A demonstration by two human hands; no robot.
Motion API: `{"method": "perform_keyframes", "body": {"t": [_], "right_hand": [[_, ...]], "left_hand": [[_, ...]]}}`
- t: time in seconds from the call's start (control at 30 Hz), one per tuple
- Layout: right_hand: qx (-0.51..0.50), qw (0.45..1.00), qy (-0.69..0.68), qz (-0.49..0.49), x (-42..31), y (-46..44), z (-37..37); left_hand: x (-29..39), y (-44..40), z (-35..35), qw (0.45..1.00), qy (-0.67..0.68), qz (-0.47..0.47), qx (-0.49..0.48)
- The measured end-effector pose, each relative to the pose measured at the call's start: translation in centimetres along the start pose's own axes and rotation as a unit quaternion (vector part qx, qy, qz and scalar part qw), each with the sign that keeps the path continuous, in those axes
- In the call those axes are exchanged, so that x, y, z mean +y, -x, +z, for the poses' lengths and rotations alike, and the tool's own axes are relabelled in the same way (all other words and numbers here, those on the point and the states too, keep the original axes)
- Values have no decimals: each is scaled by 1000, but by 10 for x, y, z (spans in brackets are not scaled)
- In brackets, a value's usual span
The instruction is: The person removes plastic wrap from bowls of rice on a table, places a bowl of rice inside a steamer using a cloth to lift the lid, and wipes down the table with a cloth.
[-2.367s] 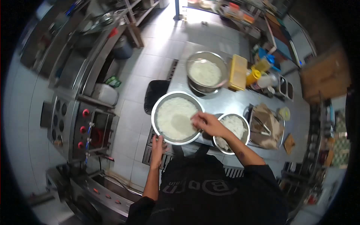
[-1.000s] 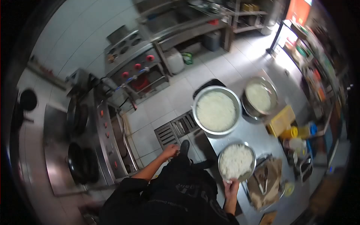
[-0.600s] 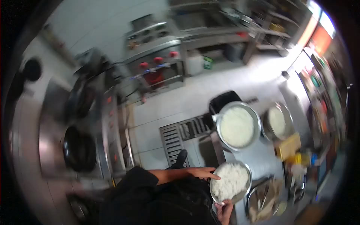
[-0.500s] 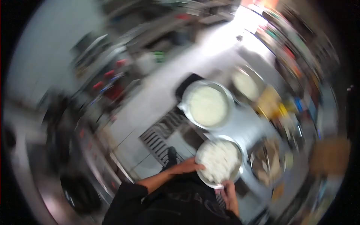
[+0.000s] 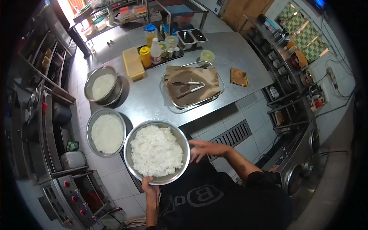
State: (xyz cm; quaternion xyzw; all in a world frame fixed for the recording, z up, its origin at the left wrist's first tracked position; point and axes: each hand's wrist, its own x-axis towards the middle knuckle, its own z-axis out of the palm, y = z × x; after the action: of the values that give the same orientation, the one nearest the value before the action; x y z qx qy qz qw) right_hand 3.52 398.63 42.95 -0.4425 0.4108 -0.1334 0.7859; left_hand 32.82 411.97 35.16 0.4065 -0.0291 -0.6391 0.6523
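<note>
A metal bowl full of white cooked rice is up in front of my body. My left hand grips its near rim, thumb over the edge. Beside the bowl's right rim is my right hand, its fingers apart and holding nothing; whether the fingertips touch the rim I cannot tell. To the left, a wider metal bowl of pale grain stands at the table's corner. Behind it, a metal strainer bowl with more pale grain rests on another bowl.
The steel table carries a wire-edged tray with brown paper and tongs, a yellow box, sauce bottles and a folded brown cloth. A stove is at lower left, shelves at right.
The view has swung toward the table and right-hand shelves. My left hand still grips the rice bowl, now closer to the camera, while my right hand has let go of its rim.
</note>
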Motion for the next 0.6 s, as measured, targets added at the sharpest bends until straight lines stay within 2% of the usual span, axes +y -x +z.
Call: {"method": "perform_keyframes", "body": {"t": [0.03,0.1,0.13,0.17,0.23,0.27,0.3,0.37,0.43,0.5,0.57,0.6], "right_hand": [[-23,999,7,-33,-4,8,-23],[126,987,33,-91,-6,16,-91],[265,954,60,-127,12,8,-138],[391,902,90,-159,32,-3,-197],[563,743,340,-129,37,-3,-312],[599,724,313,-136,16,4,-336],[629,684,328,-167,12,4,-373],[672,604,407,-134,-2,1,-436],[674,628,358,-152,-12,-1,-463],[681,582,445,-11,-13,-11,-478],[639,588,481,124,-21,-23,-462],[641,562,513,98,-18,-28,-462]], "left_hand": [[-3,-2,-2,1000,-4,0,-3],[-6,-3,-9,999,-11,35,28],[-10,-4,-13,998,-4,50,37],[-15,1,-1,997,4,54,50],[-16,12,34,996,-11,59,64],[-23,15,43,995,-11,63,83],[-33,15,50,992,-1,60,111],[-45,22,59,983,23,63,172],[-60,34,58,978,22,58,201],[-57,45,90,976,14,59,211],[-62,54,88,971,17,82,226],[-71,55,78,969,31,81,230]]}}
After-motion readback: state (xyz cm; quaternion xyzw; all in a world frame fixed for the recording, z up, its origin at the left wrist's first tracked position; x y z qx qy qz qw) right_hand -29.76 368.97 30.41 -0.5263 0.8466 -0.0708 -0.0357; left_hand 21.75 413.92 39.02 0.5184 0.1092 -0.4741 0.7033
